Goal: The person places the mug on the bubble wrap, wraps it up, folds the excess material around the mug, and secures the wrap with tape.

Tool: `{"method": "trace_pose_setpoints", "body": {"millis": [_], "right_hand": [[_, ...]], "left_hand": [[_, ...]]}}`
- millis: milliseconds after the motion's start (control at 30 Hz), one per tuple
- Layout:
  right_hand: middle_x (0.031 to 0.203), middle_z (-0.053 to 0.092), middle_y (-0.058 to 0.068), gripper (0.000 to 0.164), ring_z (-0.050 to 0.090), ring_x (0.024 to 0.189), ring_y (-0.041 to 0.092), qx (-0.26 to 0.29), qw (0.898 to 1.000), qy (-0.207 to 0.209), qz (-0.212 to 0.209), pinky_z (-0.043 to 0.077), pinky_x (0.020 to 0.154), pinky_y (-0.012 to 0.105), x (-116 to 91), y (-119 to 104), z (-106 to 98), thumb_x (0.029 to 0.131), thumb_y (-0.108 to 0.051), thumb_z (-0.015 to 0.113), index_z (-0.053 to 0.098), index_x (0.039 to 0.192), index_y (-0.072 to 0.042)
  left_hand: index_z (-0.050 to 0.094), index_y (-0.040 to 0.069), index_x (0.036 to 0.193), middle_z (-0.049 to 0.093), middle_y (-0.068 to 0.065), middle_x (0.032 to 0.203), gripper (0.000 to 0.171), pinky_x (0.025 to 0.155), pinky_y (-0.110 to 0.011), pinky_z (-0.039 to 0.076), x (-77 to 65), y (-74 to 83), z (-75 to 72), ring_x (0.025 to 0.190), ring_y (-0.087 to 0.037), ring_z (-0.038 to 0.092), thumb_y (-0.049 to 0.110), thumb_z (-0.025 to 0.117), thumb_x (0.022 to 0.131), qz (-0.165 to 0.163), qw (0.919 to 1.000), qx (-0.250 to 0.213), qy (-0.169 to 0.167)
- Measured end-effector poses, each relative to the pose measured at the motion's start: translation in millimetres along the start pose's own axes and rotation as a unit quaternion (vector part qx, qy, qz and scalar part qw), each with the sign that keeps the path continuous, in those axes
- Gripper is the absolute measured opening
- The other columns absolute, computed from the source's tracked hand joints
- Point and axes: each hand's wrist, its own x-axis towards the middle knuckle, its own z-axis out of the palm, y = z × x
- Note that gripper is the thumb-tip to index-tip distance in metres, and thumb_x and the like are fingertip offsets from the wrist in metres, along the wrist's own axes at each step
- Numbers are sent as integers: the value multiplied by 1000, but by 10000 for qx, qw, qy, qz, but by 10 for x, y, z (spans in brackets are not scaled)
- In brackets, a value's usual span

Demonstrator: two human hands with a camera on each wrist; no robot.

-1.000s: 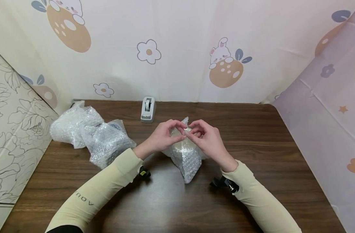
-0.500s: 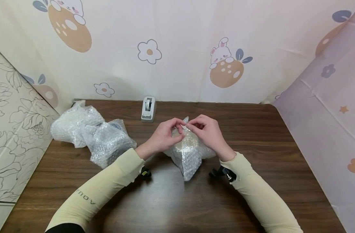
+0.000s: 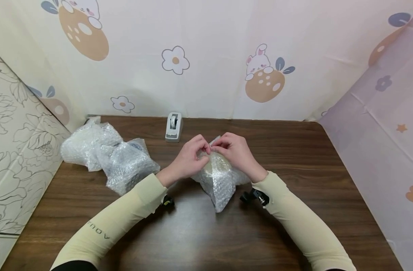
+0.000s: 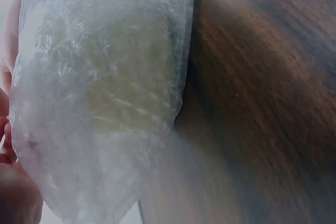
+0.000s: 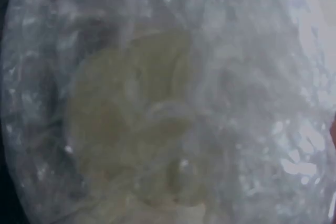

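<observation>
A bubble-wrapped bundle (image 3: 220,184) stands on the dark wooden table, its wrap narrowing to a point toward the person. A pale yellow-green object (image 5: 110,119) shows blurred through the bubble wrap (image 4: 58,103); its kind is not clear. My left hand (image 3: 189,158) is at the bundle's top left, its curled fingers and thumb on the wrap. From the right, my right hand (image 3: 235,152) pinches the wrap's upper edge with thumb and forefinger, close beside the left fingertips. Part of a hand (image 4: 18,198) shows at the left edge of the left wrist view.
Behind the hands stands a white tape dispenser (image 3: 173,128), near the curtain (image 3: 210,86) at the table's back edge. More bubble-wrapped bundles (image 3: 88,145) lie together at the left. Wood-grain tabletop (image 3: 294,158) extends to the right.
Both hands shift slightly left over the top of the bundle. The right fingers come closer to the left ones, and the bundle's right side is more exposed than a second ago.
</observation>
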Motion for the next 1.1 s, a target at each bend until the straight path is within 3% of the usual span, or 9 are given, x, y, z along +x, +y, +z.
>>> {"method": "trace_pose_setpoints", "body": {"millis": [100, 200, 300, 533, 733, 933, 1100], "right_hand": [[82, 65, -3, 6, 59, 72, 11, -20, 9996, -181, 211, 49, 66, 30, 16, 20, 9, 83, -15, 82, 79, 88, -13], [83, 65, -4, 6, 58, 72, 13, 24, 9988, -303, 387, 49, 66, 31, 22, 31, 8, 84, -16, 82, 79, 89, -13], [81, 65, -4, 7, 57, 71, 14, 49, 9983, -290, 506, 48, 65, 31, 18, 36, -1, 84, -17, 82, 78, 88, -13], [80, 64, -2, 8, 56, 72, 15, 98, 9977, -267, 619, 47, 66, 32, 28, 38, 19, 85, -19, 81, 77, 88, -12], [80, 65, -2, 5, 58, 73, 15, 174, 9941, -443, 979, 48, 69, 32, 66, 71, 62, 86, -18, 79, 76, 87, -14], [80, 67, 0, 6, 58, 76, 20, 732, 9817, -803, 1564, 47, 69, 36, 130, 69, 36, 87, -23, 77, 75, 87, -17], [84, 69, 1, 8, 58, 81, 21, 998, 9697, -1096, 1941, 46, 72, 36, 186, 63, 11, 88, -26, 76, 76, 89, -17]], "left_hand": [[63, 11, 84, 57, 2, 88, 11, 78, -32, 48, -29, 52, -33, 87, -16, 53, 4, 59, 77, 285, 9949, 956, -116], [66, 11, 85, 63, 1, 92, 10, 85, -32, 47, -71, 124, -80, 92, -20, 55, 9, 58, 79, 751, 9755, 2068, -82], [73, 10, 90, 69, -1, 100, 17, 88, -33, 49, -120, 168, -119, 98, -22, 58, 12, 57, 82, 1049, 9579, 2666, -192], [73, 4, 113, 70, -8, 120, 28, 97, -35, 49, -215, 187, -197, 111, -26, 61, 13, 60, 90, 1482, 9456, 2707, -1034], [67, 7, 124, 64, -7, 129, 34, 92, -38, 51, -273, 172, -183, 115, -29, 57, 21, 59, 94, 1883, 9292, 2918, -1269], [65, 11, 131, 63, -3, 133, 44, 91, -38, 51, -274, 185, -155, 115, -31, 53, 40, 58, 98, 1904, 9181, 3144, -1481], [64, 11, 133, 61, -4, 136, 47, 95, -39, 49, -286, 182, -150, 117, -32, 52, 44, 56, 99, 1914, 9125, 3250, -1584]]}}
